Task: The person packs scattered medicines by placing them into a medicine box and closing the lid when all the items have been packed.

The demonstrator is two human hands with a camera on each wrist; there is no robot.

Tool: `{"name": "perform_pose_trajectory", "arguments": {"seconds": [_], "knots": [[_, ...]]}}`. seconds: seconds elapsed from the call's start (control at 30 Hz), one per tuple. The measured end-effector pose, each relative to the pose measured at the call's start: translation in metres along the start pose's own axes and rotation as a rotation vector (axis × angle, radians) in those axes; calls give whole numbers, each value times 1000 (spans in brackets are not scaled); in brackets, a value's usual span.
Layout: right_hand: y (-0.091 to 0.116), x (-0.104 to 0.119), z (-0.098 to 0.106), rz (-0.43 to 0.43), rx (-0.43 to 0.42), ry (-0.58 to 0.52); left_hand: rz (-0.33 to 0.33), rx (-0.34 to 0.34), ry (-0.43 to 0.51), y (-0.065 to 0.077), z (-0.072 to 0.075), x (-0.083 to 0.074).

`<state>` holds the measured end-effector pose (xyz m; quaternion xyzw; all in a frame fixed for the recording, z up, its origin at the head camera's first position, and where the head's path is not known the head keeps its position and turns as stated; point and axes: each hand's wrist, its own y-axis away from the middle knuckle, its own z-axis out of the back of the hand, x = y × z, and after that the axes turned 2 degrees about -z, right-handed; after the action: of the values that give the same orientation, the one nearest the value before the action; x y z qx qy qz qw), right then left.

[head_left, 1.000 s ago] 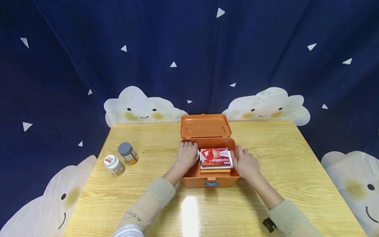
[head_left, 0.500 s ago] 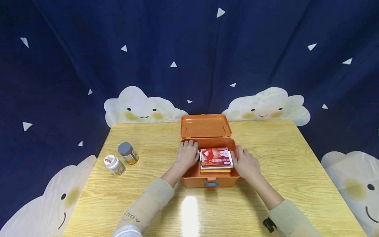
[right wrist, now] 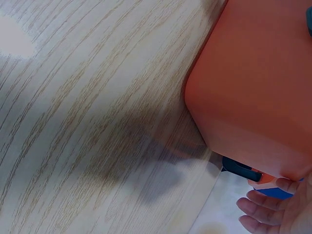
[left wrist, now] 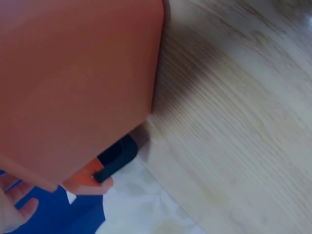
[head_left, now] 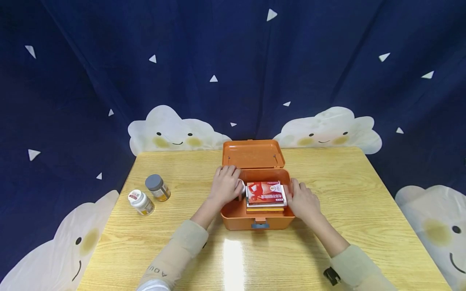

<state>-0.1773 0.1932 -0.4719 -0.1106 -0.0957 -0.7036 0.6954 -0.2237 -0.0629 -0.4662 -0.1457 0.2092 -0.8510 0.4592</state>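
Observation:
The orange box [head_left: 233, 224] stands with its lid [head_left: 253, 157] raised at the back. In the head view my left hand [head_left: 226, 185] is over its left rim, fingers bent. Close by the left thumb, inside the box, is a bottle with a white cap [head_left: 241, 185], partly hidden. A red and white medicine box [head_left: 265, 192] tops a stack in the middle. My right hand [head_left: 303, 201] holds the right wall, thumb inside, other fingers outside. Fingers [left wrist: 17, 200] show beyond the box in the left wrist view, and fingers [right wrist: 263, 212] beside it in the right wrist view.
A grey-capped bottle [head_left: 157, 188] and a white bottle [head_left: 141, 203] stand side by side on the left of the wooden table [head_left: 349, 194]. A blue latch [head_left: 260, 226] is on the box front. A dark blue curtain [head_left: 233, 52] hangs behind the table.
My left hand has shifted up and to the left, uncovering more of the white-capped bottle inside the box. The right hand and the box have hardly moved.

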Motion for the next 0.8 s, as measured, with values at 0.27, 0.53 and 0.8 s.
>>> {"name": "perform_pose_trajectory", "arguments": {"seconds": [0.27,0.53,0.8], "knots": [[0,0,0,-2,1,1,69,-31,31,5,7,16],[-1,0,0,-9,1,-2,116,-142,58,19,5,32],[-1,0,-1,-13,2,-7,189,-219,64,40,4,51]]}}
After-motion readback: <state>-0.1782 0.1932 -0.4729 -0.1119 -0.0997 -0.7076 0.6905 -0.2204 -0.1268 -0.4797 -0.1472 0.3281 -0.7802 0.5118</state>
